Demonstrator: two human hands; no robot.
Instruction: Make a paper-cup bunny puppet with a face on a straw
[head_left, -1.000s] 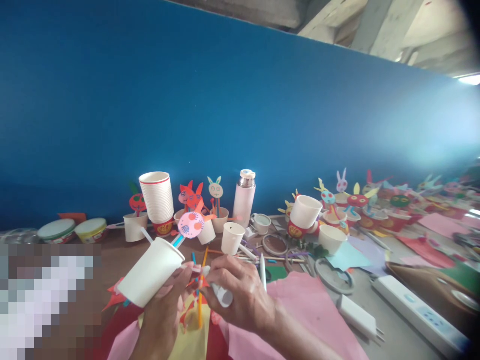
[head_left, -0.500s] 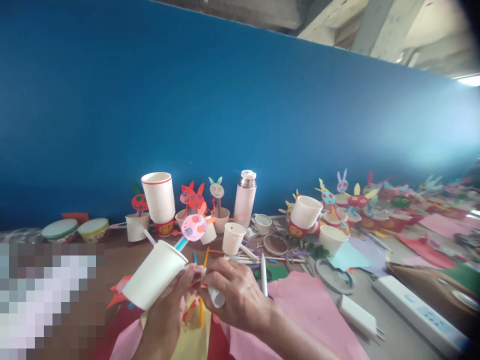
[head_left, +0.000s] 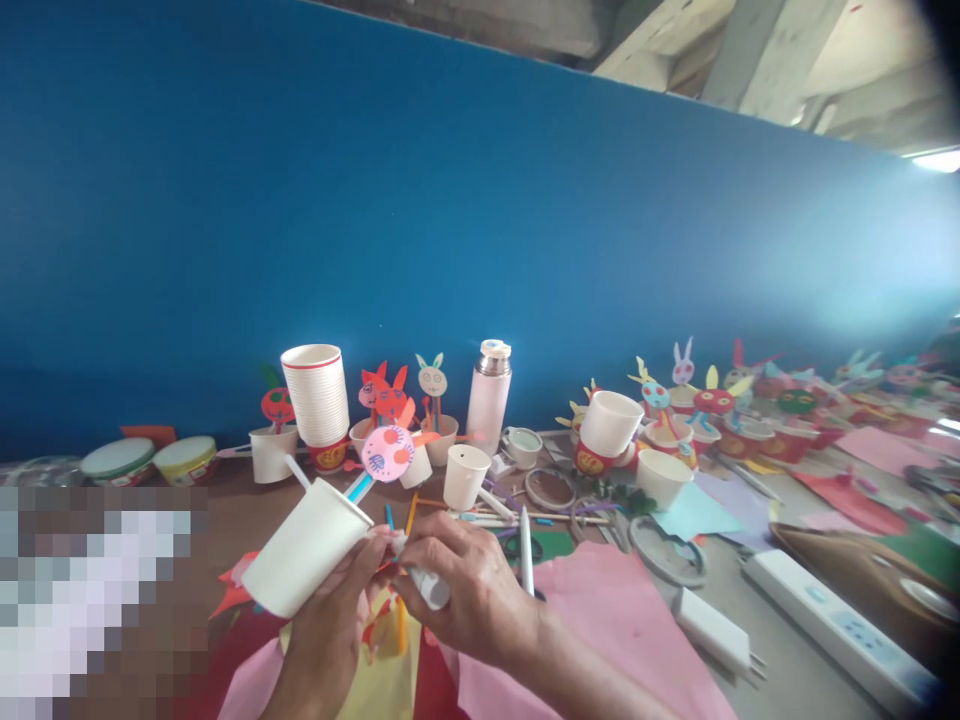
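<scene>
left fingers (head_left: 367, 562) grip 1 tilted white cup (head_left: 307, 550) | right fingers (head_left: 429, 553) grip 1 white tube (head_left: 431, 590) right of it | room on brown worktop (head_left: 240, 515) left of cup, blue wall (head_left: 412, 200) behind | 2 lidded tubs (head_left: 116, 460), 1 flask (head_left: 489, 405)

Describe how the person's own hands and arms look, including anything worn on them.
Both the left hand and the right hand are ungloved. No sleeve shows on the left forearm or right forearm, and no watch, bracelet or ring is visible.
</scene>
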